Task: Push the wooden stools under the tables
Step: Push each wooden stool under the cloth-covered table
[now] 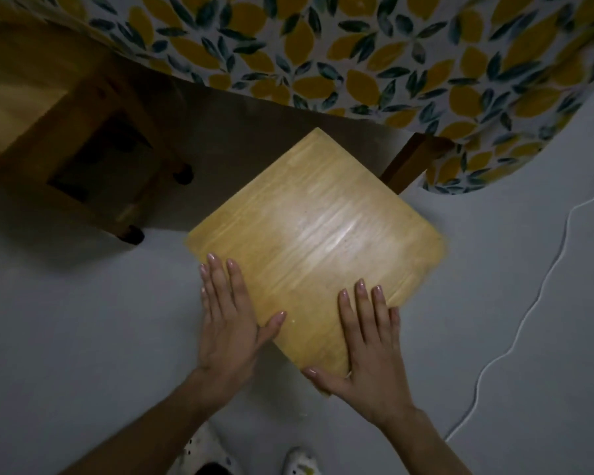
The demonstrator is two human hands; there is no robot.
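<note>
A wooden stool with a square light seat stands on the grey floor, turned like a diamond, its far corner just under the table's edge. My left hand lies flat on the seat's near-left edge, fingers together and extended. My right hand lies flat on the near corner, thumb spread along the edge. Neither hand grips. The table fills the top, covered by a lemon-and-leaf patterned cloth. A second wooden stool sits at the left, in shadow beside the table.
A dark wooden table leg stands right behind the stool's far-right edge. A white cable snakes over the floor on the right. My feet in patterned slippers show at the bottom edge.
</note>
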